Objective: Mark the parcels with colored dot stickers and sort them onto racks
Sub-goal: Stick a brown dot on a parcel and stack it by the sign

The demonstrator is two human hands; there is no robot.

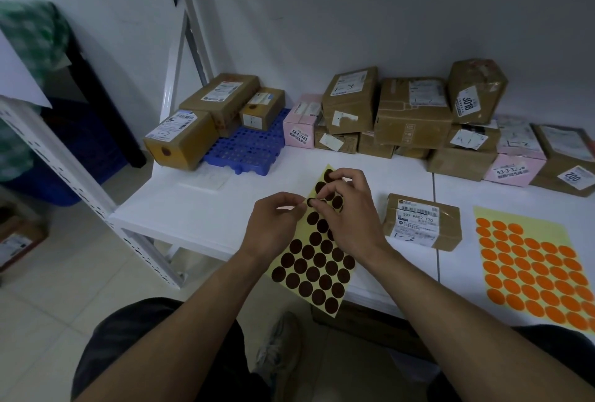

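A yellow sheet of dark brown dot stickers [314, 260] is held up over the front edge of the white table [199, 208]. My left hand [273, 224] pinches the sheet's left edge. My right hand [349, 208] curls over the sheet, its fingertips pinching one brown dot [311, 202] near the left edge. A small brown parcel marked 1-3 [423, 223] lies on the table just right of my right hand. A sheet of orange dot stickers [534, 269] lies flat at the right.
Several brown and pink parcels [412, 118] are piled along the wall at the back right. Three parcels with brown dots [180, 141] sit by a blue plastic pallet [254, 144] at the back left. A white rack upright [80, 182] stands at the left.
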